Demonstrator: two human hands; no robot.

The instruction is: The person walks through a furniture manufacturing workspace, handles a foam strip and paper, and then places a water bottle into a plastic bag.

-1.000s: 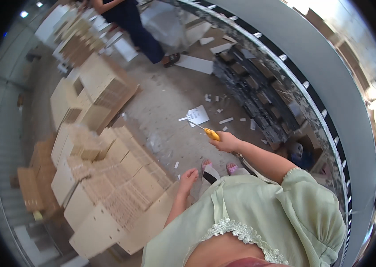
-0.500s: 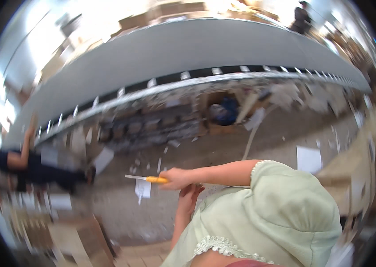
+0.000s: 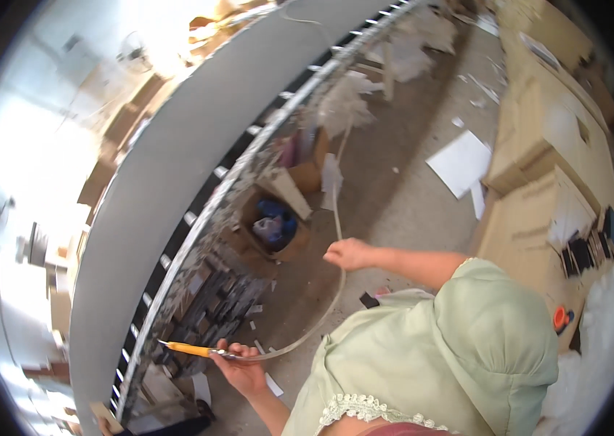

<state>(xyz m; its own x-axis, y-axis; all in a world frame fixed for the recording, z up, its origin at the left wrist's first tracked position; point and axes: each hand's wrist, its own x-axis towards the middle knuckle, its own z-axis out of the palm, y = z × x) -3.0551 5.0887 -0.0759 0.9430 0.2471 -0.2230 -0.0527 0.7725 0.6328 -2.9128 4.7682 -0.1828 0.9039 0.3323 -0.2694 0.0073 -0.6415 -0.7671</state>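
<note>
In my left hand (image 3: 243, 372), at the lower left, is a slim tool with a yellow handle (image 3: 189, 349) and a narrow pale tip pointing left. Its exact kind is not clear. A thin clear hose (image 3: 337, 299) runs from the tool's rear end, curves up past my body and on toward the conveyor. My right hand (image 3: 352, 254) is closed in a fist where the hose passes, and the hose disappears at its fingers.
A long grey conveyor belt (image 3: 125, 196) curves along the left. Beneath it stand a cardboard box with blue items (image 3: 274, 224) and stacked dark pieces (image 3: 223, 298). Large cartons (image 3: 539, 131) line the right. White sheets (image 3: 459, 163) lie on the floor.
My view has turned to the right. The yellow tool has passed from my right hand to my left. My right hand has moved away from the left and is at the hose.
</note>
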